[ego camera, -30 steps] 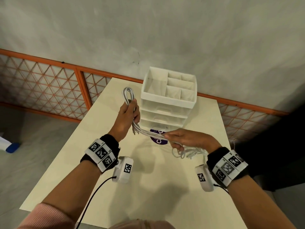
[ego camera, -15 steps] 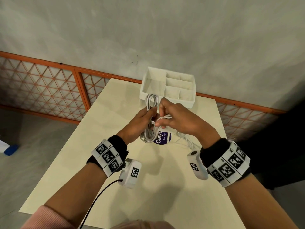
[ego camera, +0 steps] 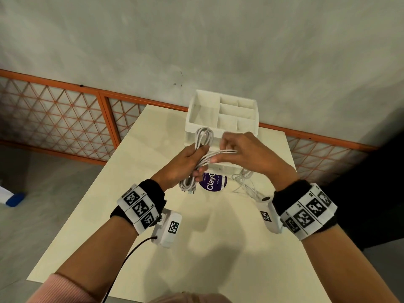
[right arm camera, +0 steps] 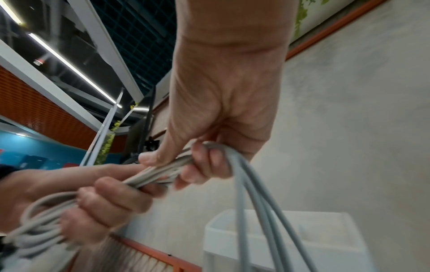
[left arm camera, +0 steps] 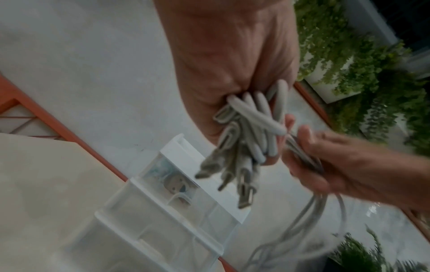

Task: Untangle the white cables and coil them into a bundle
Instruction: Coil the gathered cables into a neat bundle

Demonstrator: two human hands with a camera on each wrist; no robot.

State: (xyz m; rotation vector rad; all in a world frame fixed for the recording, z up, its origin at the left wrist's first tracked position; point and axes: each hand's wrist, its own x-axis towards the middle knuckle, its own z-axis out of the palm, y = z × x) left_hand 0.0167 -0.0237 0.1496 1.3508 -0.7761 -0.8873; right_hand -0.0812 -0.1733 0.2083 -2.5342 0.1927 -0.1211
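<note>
Left hand (ego camera: 182, 165) grips the folded cables (ego camera: 203, 141) in a fist, right hand (ego camera: 244, 154) pinches the loose strands beside it, above the table (ego camera: 196, 248), near the organizer (ego camera: 223, 112).

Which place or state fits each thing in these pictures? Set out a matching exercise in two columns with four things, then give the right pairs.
Things
1. left hand
2. right hand
3. white drawer organiser
4. purple sticker

Places or states
A. flat on the table
B. pinches a run of the white cables leading to the other hand
C. stands at the table's far end
D. grips the folded cable loops, plugs hanging below

Pairs: 1-D, 2-B, 3-C, 4-A
</note>
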